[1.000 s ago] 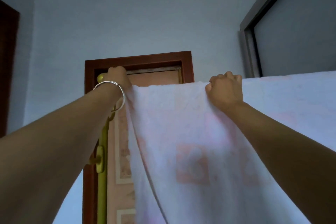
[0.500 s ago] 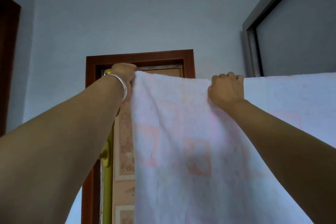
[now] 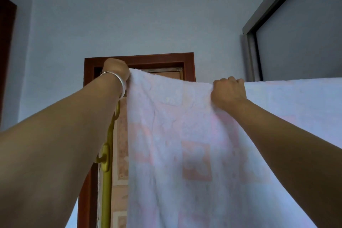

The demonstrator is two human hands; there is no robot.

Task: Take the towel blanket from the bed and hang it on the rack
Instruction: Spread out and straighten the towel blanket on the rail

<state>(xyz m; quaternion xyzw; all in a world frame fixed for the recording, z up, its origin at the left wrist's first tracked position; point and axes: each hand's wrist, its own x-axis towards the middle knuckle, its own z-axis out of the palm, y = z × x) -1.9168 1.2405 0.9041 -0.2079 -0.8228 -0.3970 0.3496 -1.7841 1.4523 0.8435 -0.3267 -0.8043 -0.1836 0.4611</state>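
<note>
The towel blanket [image 3: 185,135], pale white with faint pink squares, hangs down in front of me and stretches off the right edge. My left hand [image 3: 115,67], with a silver bracelet on the wrist, grips its upper left corner, raised high. My right hand [image 3: 228,91] is closed on the top edge near the middle. The rack's yellow upright pole [image 3: 107,181] with hooks stands just left of the blanket, below my left hand. The rack's top bar is hidden behind the blanket.
A brown-framed door [image 3: 188,65] with a patterned panel stands behind the blanket. A grey window frame [image 3: 249,52] is at the upper right. Pale blue wall fills the space above. A dark door edge [image 3: 7,52] is at the far left.
My left hand has lifted the blanket's left corner higher, so the top edge now slopes up to the left. The right hand has stayed in place on the edge.
</note>
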